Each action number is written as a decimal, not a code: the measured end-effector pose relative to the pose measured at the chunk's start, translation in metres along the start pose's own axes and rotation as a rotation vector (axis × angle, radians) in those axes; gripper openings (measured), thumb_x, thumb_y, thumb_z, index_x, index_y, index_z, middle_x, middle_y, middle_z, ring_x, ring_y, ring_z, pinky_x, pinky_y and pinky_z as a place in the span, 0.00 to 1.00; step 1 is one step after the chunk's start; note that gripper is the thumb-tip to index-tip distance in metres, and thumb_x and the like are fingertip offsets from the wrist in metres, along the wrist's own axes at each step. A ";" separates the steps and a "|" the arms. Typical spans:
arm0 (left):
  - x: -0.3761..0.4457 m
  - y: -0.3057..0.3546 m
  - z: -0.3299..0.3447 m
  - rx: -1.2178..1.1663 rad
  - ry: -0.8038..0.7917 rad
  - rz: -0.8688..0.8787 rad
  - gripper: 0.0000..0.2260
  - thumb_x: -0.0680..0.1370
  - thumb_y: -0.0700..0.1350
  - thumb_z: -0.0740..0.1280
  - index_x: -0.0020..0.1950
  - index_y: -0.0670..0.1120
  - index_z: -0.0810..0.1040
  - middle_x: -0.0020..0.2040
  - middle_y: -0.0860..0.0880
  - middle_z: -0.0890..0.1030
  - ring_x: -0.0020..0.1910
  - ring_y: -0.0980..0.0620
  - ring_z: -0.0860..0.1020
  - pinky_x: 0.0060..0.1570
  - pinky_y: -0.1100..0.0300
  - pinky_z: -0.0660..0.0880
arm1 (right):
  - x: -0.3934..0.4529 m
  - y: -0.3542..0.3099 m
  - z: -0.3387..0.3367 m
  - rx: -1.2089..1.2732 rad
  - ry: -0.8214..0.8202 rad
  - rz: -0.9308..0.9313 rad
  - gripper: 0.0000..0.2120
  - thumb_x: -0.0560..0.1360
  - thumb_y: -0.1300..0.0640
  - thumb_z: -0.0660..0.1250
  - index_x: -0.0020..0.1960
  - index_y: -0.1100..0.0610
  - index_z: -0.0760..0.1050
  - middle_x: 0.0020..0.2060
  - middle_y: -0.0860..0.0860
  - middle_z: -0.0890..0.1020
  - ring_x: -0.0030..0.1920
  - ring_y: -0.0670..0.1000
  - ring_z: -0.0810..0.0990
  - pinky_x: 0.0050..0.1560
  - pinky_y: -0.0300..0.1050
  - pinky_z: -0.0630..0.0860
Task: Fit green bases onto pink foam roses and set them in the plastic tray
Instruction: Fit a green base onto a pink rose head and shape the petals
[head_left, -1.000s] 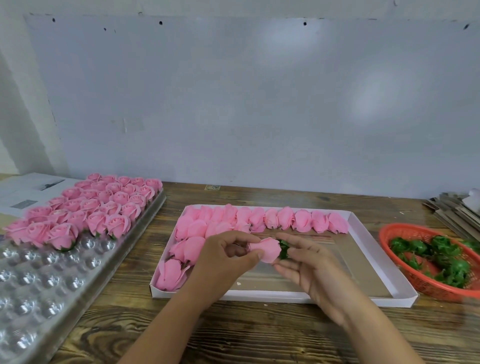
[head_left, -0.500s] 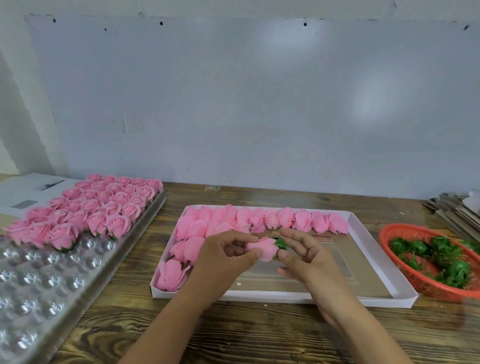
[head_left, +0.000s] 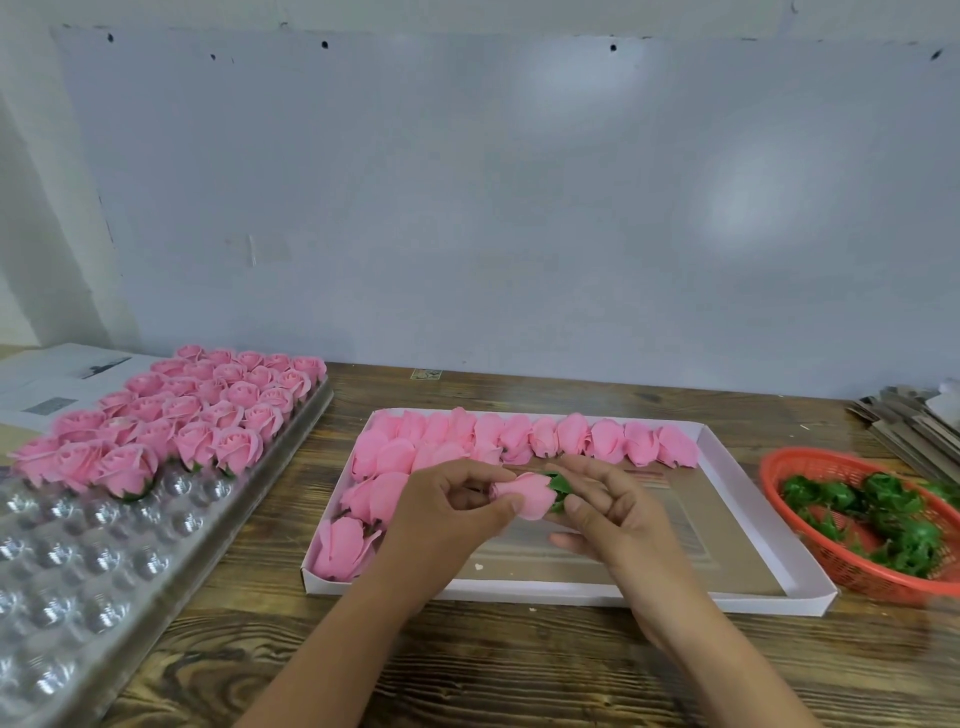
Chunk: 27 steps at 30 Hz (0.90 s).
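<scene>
Both my hands held one rose over the white box.
My left hand (head_left: 447, 512) pinched the pink rose (head_left: 527, 494), fingers curled; my right hand (head_left: 615, 512) pinched the green base (head_left: 560, 486) at its end. Plastic tray (head_left: 104, 561) sat left, part filled.

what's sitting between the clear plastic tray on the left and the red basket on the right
In the head view, the white box of loose pink roses lies between the plastic tray and the red basket.
</scene>
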<state>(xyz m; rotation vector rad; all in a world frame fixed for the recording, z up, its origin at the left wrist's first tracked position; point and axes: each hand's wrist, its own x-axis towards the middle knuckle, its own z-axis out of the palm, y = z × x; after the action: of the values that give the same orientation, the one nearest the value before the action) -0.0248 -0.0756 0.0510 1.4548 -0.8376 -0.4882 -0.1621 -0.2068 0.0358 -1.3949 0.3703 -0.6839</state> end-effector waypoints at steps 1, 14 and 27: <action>0.000 0.000 0.000 0.000 -0.004 0.002 0.12 0.72 0.40 0.78 0.45 0.58 0.87 0.43 0.48 0.87 0.45 0.47 0.85 0.46 0.60 0.82 | 0.000 0.000 0.000 -0.007 0.003 0.001 0.17 0.79 0.70 0.62 0.63 0.55 0.74 0.53 0.49 0.85 0.51 0.52 0.85 0.42 0.40 0.82; -0.001 0.002 0.001 -0.052 0.002 0.014 0.11 0.73 0.38 0.77 0.48 0.54 0.86 0.44 0.50 0.88 0.44 0.54 0.85 0.43 0.64 0.81 | -0.001 -0.001 -0.002 -0.005 -0.004 -0.014 0.19 0.78 0.70 0.62 0.64 0.54 0.73 0.56 0.48 0.84 0.56 0.48 0.83 0.45 0.39 0.81; -0.002 0.003 0.004 -0.018 0.004 0.006 0.16 0.73 0.39 0.77 0.44 0.63 0.86 0.44 0.48 0.87 0.43 0.53 0.85 0.45 0.59 0.83 | 0.001 -0.001 -0.004 0.196 0.011 0.160 0.16 0.79 0.67 0.61 0.65 0.58 0.74 0.53 0.60 0.85 0.49 0.57 0.85 0.44 0.42 0.83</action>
<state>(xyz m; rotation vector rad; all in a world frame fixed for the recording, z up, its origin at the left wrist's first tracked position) -0.0298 -0.0761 0.0529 1.4362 -0.8327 -0.4871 -0.1643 -0.2102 0.0363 -1.1625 0.4075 -0.5804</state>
